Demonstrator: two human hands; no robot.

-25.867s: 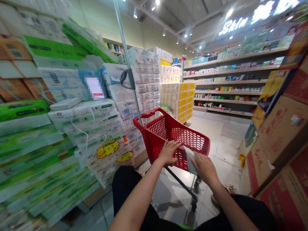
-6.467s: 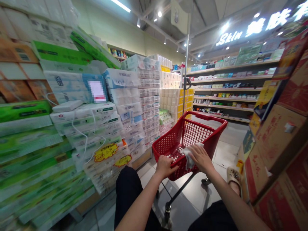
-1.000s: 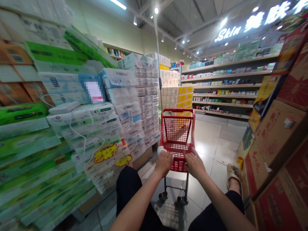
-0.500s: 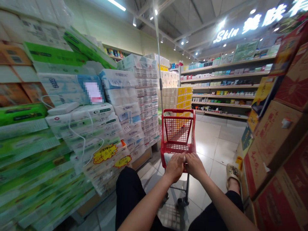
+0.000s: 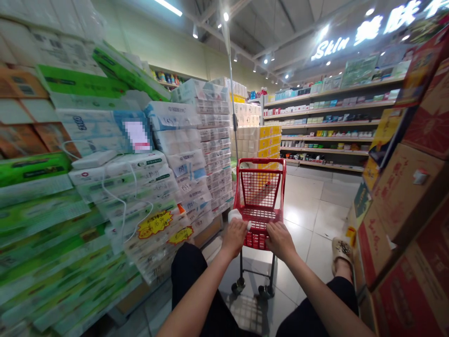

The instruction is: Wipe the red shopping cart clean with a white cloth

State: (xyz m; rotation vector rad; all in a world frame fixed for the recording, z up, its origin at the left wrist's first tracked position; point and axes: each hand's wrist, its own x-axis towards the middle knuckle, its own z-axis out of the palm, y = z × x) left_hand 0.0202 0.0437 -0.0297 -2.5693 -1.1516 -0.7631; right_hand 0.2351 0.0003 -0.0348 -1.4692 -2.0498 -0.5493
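A small red shopping cart (image 5: 260, 187) stands in the aisle right in front of me, its basket empty. My left hand (image 5: 235, 236) is closed on a white cloth (image 5: 234, 216) and presses it against the near left corner of the basket's rim. My right hand (image 5: 278, 239) grips the near rim of the cart to the right of it. A thin metal pole (image 5: 231, 100) rises from the cart's far end. My knees in black trousers show at the bottom.
Stacks of packaged tissue and toilet paper (image 5: 140, 154) with yellow price tags (image 5: 156, 223) wall the left side. Cardboard boxes (image 5: 403, 196) line the right. A sandalled foot (image 5: 342, 250) rests on the tiled floor. Shelves of products (image 5: 326, 126) run along the back.
My hands, close together at the middle of the near rim half a second ago, have spread apart. The left hand with the cloth has slid back to the left corner.
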